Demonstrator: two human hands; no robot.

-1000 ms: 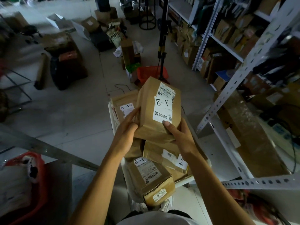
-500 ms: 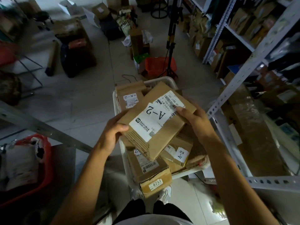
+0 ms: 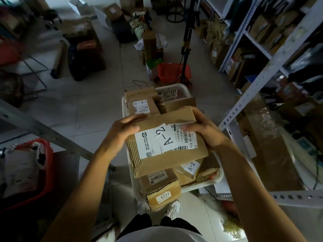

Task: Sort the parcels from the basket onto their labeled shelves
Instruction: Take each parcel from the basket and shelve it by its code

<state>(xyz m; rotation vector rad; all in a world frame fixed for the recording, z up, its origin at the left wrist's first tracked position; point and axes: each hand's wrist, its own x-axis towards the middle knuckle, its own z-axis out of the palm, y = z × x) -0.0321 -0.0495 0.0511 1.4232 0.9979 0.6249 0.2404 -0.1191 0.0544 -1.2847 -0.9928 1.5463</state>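
Note:
I hold a brown cardboard parcel (image 3: 164,140) with a white label marked A-2 above the white basket (image 3: 176,92). My left hand (image 3: 122,131) grips its left end, fingers curled over the far edge. My right hand (image 3: 204,131) grips its right end, thumb on the label. Below it the basket holds more brown parcels: one labelled A-2 (image 3: 141,105) at the far left, another A-2 parcel (image 3: 190,169) under the held one, and a box marked 0233 (image 3: 161,191) at the near edge.
White metal shelving (image 3: 262,70) full of boxes lines the right side, its lowest shelf (image 3: 272,145) close to the basket. A red bin (image 3: 29,172) stands at the left behind a grey rail. An orange crate (image 3: 173,72), a tripod (image 3: 187,41) and boxes stand on the floor ahead.
The held parcel has turned from upright to lying flat and come lower and nearer to me. Both hands shifted round to its ends. The view tilted downward.

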